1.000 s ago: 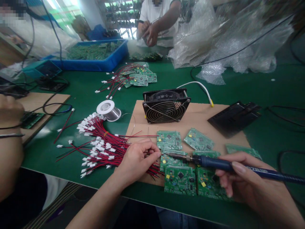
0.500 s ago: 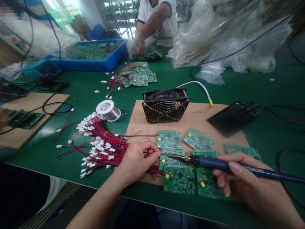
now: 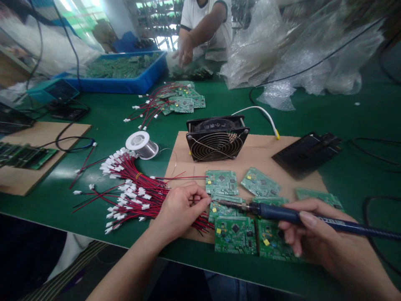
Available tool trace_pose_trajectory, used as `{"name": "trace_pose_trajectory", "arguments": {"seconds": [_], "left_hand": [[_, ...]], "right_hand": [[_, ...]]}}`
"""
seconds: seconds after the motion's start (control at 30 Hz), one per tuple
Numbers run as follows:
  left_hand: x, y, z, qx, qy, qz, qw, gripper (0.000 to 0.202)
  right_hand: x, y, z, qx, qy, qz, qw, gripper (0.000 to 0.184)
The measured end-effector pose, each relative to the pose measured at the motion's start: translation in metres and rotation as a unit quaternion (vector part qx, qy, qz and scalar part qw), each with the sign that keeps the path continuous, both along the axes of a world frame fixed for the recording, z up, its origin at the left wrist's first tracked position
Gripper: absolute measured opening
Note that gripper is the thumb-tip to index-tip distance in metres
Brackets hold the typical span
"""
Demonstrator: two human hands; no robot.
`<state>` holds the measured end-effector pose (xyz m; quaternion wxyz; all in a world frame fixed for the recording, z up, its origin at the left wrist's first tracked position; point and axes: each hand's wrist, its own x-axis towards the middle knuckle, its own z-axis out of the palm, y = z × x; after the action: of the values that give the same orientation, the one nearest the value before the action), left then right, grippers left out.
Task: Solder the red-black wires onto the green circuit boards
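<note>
My right hand (image 3: 319, 230) grips a blue soldering iron (image 3: 278, 212) like a pen. Its tip points left and meets the left edge of a green circuit board (image 3: 230, 212). At that same edge, my left hand (image 3: 184, 207) is closed in a pinch on a thin wire, mostly hidden by the fingers. Below the tip lies another circuit board (image 3: 234, 235), with more boards around it. To the left spreads a bundle of red and black wires (image 3: 147, 180) with white connectors, partly under my left hand. A solder spool (image 3: 142, 145) stands behind the bundle.
A black fan (image 3: 217, 140) stands on the cardboard sheet (image 3: 266, 146), with a black holder (image 3: 307, 154) to its right. Wired boards (image 3: 183, 104) lie farther back near a blue tray (image 3: 125, 85). Across the table is a person (image 3: 203, 29) beside bubble wrap (image 3: 272, 54).
Both my hands and the iron stay almost in place. Across the table, the person's hand has risen slightly. A hand at the far left edge has left the view.
</note>
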<state>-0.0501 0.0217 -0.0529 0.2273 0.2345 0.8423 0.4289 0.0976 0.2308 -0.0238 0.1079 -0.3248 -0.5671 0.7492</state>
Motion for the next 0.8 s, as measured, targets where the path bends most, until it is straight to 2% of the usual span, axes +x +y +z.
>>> {"name": "trace_pose_trajectory", "arguments": {"seconds": [0.33,0.5,0.6,0.8], "left_hand": [[0.0,0.001,-0.001,-0.007,-0.01,0.008,1.0,0.022],[0.0,0.001,-0.001,-0.002,-0.017,0.011,1.0,0.021],[0.0,0.001,-0.001,0.0,-0.015,0.013,1.0,0.019],[0.001,0.001,-0.001,0.001,-0.01,0.009,1.0,0.02]], "right_hand": [[0.002,0.002,-0.003,-0.002,0.008,0.008,1.0,0.029],[0.002,0.01,-0.007,-0.017,0.041,0.039,0.998,0.025],[0.002,0.009,-0.005,-0.017,0.025,-0.006,1.0,0.026],[0.0,0.002,0.001,-0.024,0.015,-0.014,0.999,0.026]]}}
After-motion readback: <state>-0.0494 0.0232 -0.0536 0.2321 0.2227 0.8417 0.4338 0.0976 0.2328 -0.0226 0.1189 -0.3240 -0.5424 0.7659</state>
